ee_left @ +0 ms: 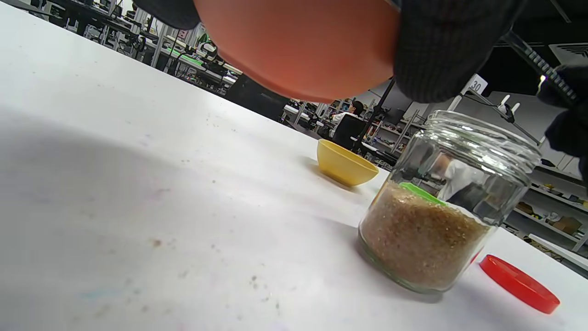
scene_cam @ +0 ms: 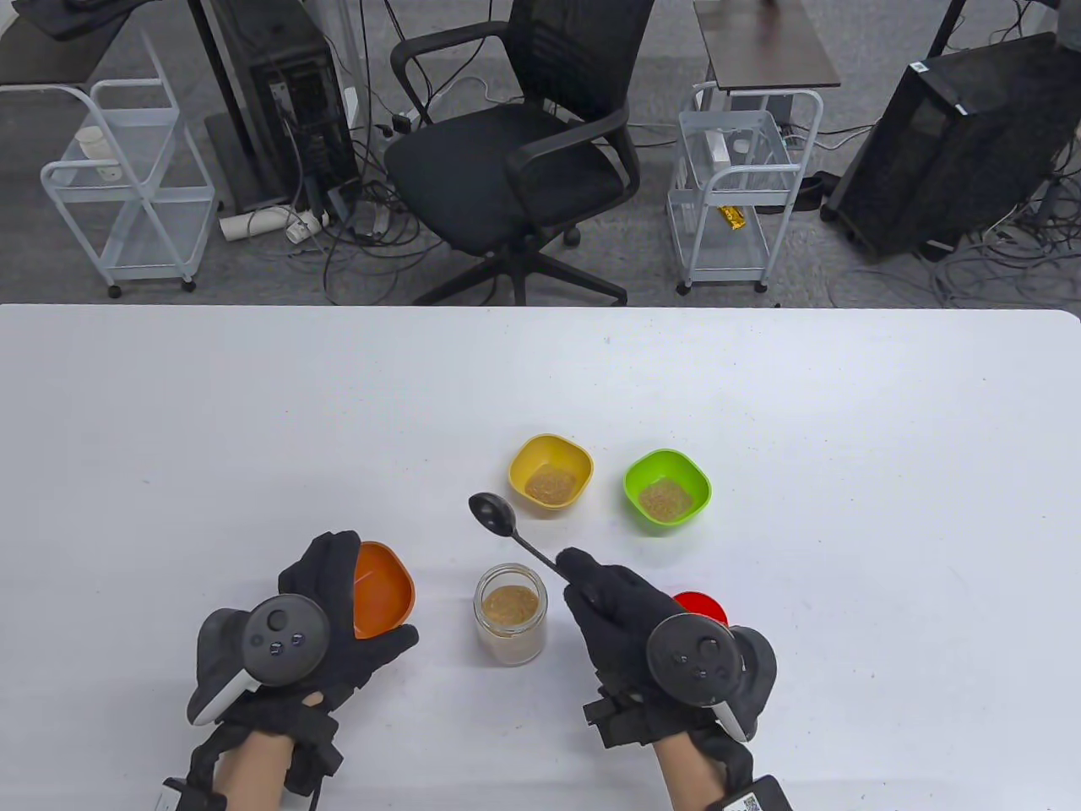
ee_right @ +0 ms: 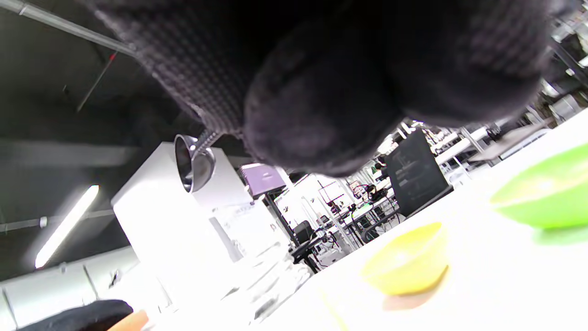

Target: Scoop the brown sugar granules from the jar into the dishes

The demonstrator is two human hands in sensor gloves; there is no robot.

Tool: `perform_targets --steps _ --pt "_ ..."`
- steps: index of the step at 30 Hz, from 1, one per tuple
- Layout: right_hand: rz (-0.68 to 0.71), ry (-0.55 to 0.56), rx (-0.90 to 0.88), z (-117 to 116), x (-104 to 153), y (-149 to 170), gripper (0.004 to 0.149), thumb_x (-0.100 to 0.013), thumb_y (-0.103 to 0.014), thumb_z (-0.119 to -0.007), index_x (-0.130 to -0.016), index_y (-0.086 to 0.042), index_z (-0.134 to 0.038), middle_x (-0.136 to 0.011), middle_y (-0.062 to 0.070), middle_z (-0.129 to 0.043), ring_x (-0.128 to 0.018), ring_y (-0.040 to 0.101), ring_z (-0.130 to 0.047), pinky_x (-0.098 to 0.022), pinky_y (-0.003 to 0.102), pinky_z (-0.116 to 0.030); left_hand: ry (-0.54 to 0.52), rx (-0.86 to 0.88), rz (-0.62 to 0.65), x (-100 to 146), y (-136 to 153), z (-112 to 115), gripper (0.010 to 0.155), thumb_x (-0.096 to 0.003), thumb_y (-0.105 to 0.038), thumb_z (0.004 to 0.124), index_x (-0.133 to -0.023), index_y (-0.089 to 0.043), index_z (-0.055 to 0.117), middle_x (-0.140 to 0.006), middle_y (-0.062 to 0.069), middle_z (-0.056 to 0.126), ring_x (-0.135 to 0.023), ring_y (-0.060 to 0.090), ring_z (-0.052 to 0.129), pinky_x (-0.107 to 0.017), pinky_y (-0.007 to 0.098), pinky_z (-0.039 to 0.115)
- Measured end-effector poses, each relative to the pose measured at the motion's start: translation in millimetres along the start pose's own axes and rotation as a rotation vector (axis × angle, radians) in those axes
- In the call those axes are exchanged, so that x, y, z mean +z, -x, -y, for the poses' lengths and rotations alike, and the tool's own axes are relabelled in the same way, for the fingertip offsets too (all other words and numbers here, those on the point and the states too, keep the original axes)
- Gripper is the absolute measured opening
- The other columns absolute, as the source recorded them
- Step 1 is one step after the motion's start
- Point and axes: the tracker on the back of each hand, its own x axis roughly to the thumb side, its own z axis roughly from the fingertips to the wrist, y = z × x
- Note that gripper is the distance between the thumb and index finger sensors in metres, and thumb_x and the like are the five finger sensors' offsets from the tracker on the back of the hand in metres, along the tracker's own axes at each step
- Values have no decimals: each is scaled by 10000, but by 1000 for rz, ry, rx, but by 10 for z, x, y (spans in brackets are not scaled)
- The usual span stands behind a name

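An open glass jar (scene_cam: 511, 625) half full of brown sugar stands between my hands; it also shows in the left wrist view (ee_left: 441, 207). My right hand (scene_cam: 629, 629) grips the handle of a dark metal spoon (scene_cam: 494, 515); its empty bowl hangs above the table, up and left of the jar, and shows in the right wrist view (ee_right: 193, 163). My left hand (scene_cam: 329, 617) holds an orange dish (scene_cam: 382, 590), lifted off the table and tilted; its underside shows in the left wrist view (ee_left: 298, 46). A yellow dish (scene_cam: 551, 471) and a green dish (scene_cam: 666, 490) each hold some sugar.
The jar's red lid (scene_cam: 701, 606) lies on the table just right of my right hand, also seen in the left wrist view (ee_left: 519, 282). The white table (scene_cam: 169, 439) ends at its far edge; a black office chair (scene_cam: 515, 152) and wire carts stand beyond.
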Motion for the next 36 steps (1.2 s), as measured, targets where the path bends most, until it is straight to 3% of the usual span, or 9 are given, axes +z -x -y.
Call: perform_targets --steps 11,19,26,36 --pt "132 -249 377 460 -347 -544 369 -488 -351 -895 -849 -276 -913 -641 -28 -1072 -223 139 -1089 -227 343 -971 48 -48 0 -47 -24 94 1152 -510 -644 868 -1188 22 217 -1220 325 262 -1074 555 410 -807 617 545" --pt "173 -413 546 531 -511 -702 365 -485 -352 -898 -841 -275 -922 -634 -30 -1075 -217 144 -1086 -228 347 -966 75 -59 -17 -73 -2 146 1144 -509 -641 871 -1188 24 233 -1220 325 275 -1083 563 421 -806 621 567" --pt "189 -600 720 268 -606 -809 364 -485 -353 -898 -840 -278 -923 -632 -35 -1077 -218 146 -1083 -232 349 -964 93 -82 -30 -67 -13 156 1137 -510 -642 870 -1189 21 244 -1219 328 283 -1082 569 433 -803 617 580" --pt "229 -712 879 -176 -706 -899 365 -486 -353 -896 -841 -270 -923 -627 -32 -1079 -197 132 -1077 -219 338 -964 122 -128 -39 -78 -29 186 1139 -515 -639 867 -1190 18 226 -1218 327 258 -1075 565 406 -808 616 553"
